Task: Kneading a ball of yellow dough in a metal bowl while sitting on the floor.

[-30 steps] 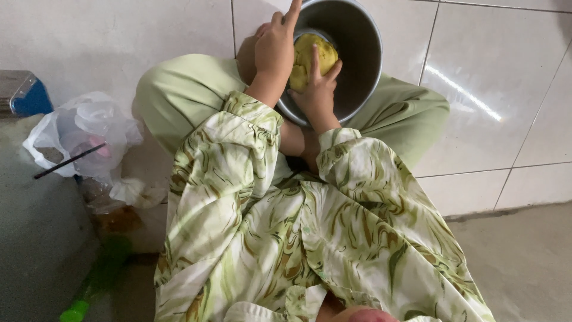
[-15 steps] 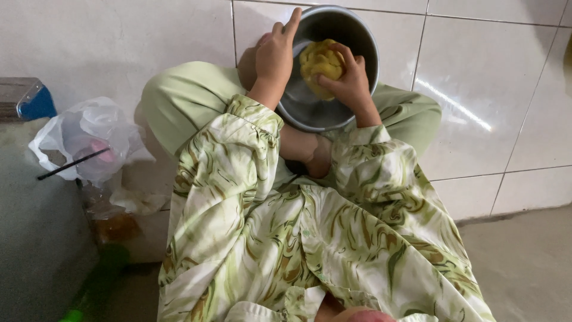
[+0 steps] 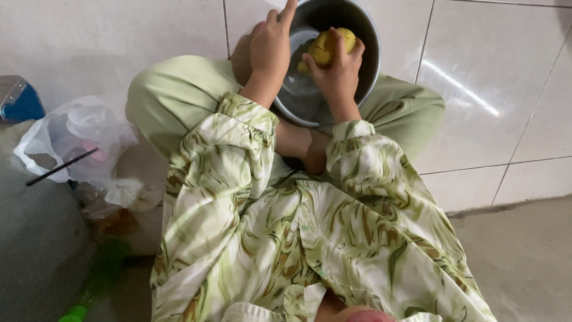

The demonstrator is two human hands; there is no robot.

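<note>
I sit cross-legged on a white tiled floor in green patterned clothes. A round metal bowl [image 3: 357, 89] rests in front of my legs. My right hand [image 3: 336, 71] is inside the bowl, fingers closed around a yellow lump of dough [image 3: 326, 46]. My left hand [image 3: 271, 45] rests on the bowl's left rim, fingers pointing up and away, with nothing visible in it.
A white plastic bag [image 3: 74, 140] with a thin dark stick lies on the floor at my left. A blue-and-grey object [image 3: 18, 98] sits at the left edge. A green plastic item [image 3: 98, 277] lies at the lower left. White tiles [image 3: 488, 77] spread to the right.
My right hand has shifted with the yellow dough inside the bowl, turning and pressing it. My left hand stays at the bowl's rim.
</note>
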